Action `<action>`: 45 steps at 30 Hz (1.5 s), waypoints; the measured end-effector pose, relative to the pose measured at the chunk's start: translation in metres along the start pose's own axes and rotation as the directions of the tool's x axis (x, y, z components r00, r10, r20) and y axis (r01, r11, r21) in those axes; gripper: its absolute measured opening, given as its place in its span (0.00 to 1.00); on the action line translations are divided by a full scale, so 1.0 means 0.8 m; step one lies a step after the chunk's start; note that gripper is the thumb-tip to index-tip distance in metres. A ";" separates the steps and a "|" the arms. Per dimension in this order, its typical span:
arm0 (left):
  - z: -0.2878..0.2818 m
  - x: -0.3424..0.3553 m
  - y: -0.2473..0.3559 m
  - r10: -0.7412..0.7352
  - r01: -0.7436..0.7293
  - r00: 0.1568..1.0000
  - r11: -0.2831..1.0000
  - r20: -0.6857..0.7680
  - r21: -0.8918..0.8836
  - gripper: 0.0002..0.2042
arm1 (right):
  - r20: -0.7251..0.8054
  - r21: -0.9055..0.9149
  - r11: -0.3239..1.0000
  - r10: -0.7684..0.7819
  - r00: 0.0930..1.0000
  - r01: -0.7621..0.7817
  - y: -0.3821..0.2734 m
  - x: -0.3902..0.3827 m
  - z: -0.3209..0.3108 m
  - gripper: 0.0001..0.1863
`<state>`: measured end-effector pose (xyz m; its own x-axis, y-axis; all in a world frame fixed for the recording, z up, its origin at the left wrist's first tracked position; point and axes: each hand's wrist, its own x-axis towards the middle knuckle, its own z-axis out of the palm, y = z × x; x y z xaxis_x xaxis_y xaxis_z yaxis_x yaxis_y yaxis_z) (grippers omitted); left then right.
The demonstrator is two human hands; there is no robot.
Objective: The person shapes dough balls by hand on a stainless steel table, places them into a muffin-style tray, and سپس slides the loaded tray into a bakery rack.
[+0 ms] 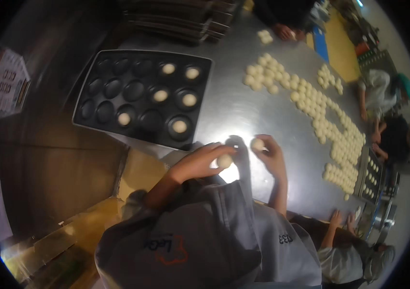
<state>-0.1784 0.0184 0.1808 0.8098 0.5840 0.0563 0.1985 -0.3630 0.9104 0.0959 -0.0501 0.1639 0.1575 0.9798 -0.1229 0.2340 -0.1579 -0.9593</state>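
- The left hand (198, 161) has its grip around one dough ball (224, 161), held low in front of the person's grey top (190, 236).
- The right hand (273, 158) grasps a second ball (257, 144) with its fingertips, just beside the left hand and apart from it.
- Under both hands, the tabletop (234, 111) is smooth, grey metal, with a bright glare between them.
- Ahead and to the left is a dark baking pan (140, 115) with round hollows; six hold a dough ball each, mostly toward its right side.
- To the right, a long crowd of dough balls (311, 103) spreads over the metal, many touching.
- Beyond it lies a dark tray (371, 176) with more balls in rows.
- Co-workers stand around the far and right edges; one's hands (286, 32) are near a small cluster of balls (264, 36).
- A metal rack (181, 19) stands at the top, near a yellow surface (342, 45) and a blue strip (319, 43).
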 end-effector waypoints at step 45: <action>0.006 0.280 -0.119 -0.068 0.174 0.962 0.897 -0.263 0.406 0.47 | -0.881 -0.419 0.679 -0.143 0.451 -0.603 0.203 -0.021 -0.053 0.08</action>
<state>-0.0136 0.1802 0.1052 0.6206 0.7777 0.1005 0.5435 -0.5190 0.6598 0.1716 -0.0976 0.0208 0.8828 0.3569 0.3056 0.4658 -0.7494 -0.4705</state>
